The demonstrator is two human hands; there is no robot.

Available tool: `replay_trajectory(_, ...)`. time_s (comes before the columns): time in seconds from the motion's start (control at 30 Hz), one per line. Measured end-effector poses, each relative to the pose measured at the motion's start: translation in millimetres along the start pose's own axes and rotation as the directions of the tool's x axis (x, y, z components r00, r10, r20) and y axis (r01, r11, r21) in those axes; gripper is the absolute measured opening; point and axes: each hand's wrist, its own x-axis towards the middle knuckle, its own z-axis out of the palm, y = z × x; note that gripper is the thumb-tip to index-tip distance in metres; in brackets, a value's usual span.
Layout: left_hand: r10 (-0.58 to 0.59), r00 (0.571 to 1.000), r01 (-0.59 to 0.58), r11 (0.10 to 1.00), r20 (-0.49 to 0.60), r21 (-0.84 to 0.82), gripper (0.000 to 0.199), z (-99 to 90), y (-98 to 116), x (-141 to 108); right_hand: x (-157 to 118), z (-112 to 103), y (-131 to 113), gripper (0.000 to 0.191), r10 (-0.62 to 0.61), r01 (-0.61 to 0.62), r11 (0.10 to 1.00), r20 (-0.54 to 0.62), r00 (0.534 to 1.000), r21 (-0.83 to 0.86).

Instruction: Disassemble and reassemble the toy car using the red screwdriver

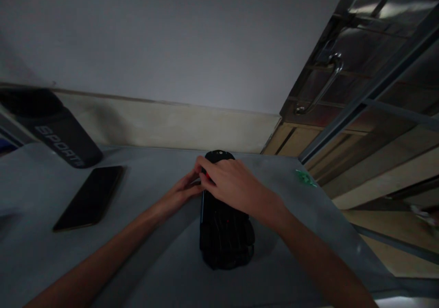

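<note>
A black toy car (228, 237), seemingly lying with its underside up, rests on the grey table with its long side pointing away from me. A strip of blue shows along its left edge. My right hand (233, 180) lies over the far half of the car, thumb and fingers pinched together around a small red piece (207, 175), mostly hidden. From the left, my left hand (187, 186) reaches the car's side; its closed fingertips touch the car and meet the right fingers. The exact grip there is hidden.
Left on the grey table (154, 253) lies a dark phone (91, 198). Behind it stands a black bottle (65, 134) marked SPORT. A crumpled green wrapper (305, 178) sits near the right edge. A wall (171, 47) borders the back; a metal door handle (322, 86) is at right.
</note>
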Motion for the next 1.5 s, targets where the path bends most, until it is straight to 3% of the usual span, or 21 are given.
replay_trajectory(0.17, 0.009, 1.0, -0.009, 1.0, -0.009, -0.019, 0.074, 0.1, -4, 3, 13, 15, -5, 0.033, 0.127, -0.127, 0.992, -0.052, 0.991, -0.001)
replay_trajectory(0.33, 0.02, 0.999, -0.022, 0.996, 0.026, 0.084, 0.079, -3.5, 0, 5, 16, 15, 26, 0.026, 0.154, -0.114, 0.95, -0.119, 0.981, 0.29)
replay_trajectory(0.5, 0.074, 0.996, -0.057, 0.95, -0.043, 0.306, 0.073, -5.5, 7, 6, -20, 25, 89, 0.027, 0.344, -0.243, 0.903, -0.258, 0.903, 0.354)
replay_trajectory(0.57, 0.089, 0.994, -0.064, 0.94, -0.061, 0.336, 0.067, -6.5, 7, 7, -37, 42, 107, 0.028, 0.483, -0.397, 0.857, -0.247, 0.84, 0.327)
replay_trajectory(0.63, 0.115, 0.991, -0.084, 0.924, -0.061, 0.373, 0.06, -7.4, 6, 8, -50, 63, 116, 0.024, 0.585, -0.531, 0.799, -0.156, 0.796, 0.282)
replay_trajectory(0.8, 0.177, 0.982, -0.114, 0.84, -0.069, 0.531, 0.056, -7.7, 7, 11, -58, 97, 113, 0.015, 0.499, -0.451, 0.84, -0.105, 0.86, 0.303)
replay_trajectory(1.1, 0.197, 0.977, -0.099, 0.75, -0.077, 0.654, 0.065, -9.6, 8, 14, -61, 97, 113, 0.014, 0.429, -0.359, 0.845, -0.103, 0.897, 0.396)
replay_trajectory(1.23, 0.283, 0.958, -0.124, 0.574, -0.053, 0.81, 0.065, -16.5, 14, 10, -51, 104, 114, 0.023, 0.478, -0.378, 0.827, -0.167, 0.862, 0.416)
replay_trajectory(1.33, 0.289, 0.957, -0.137, 0.496, -0.014, 0.858, 0.058, -22.8, 16, 10, -42, 112, 117, 0.02, 0.544, -0.447, 0.795, -0.154, 0.825, 0.41)
replay_trajectory(1.5, 0.282, 0.958, -0.157, 0.4, 0.042, 0.903, 0.034, -26.5, 9, 15, -45, 112, 115, 0.023, 0.513, -0.4, 0.805, -0.177, 0.84, 0.438)
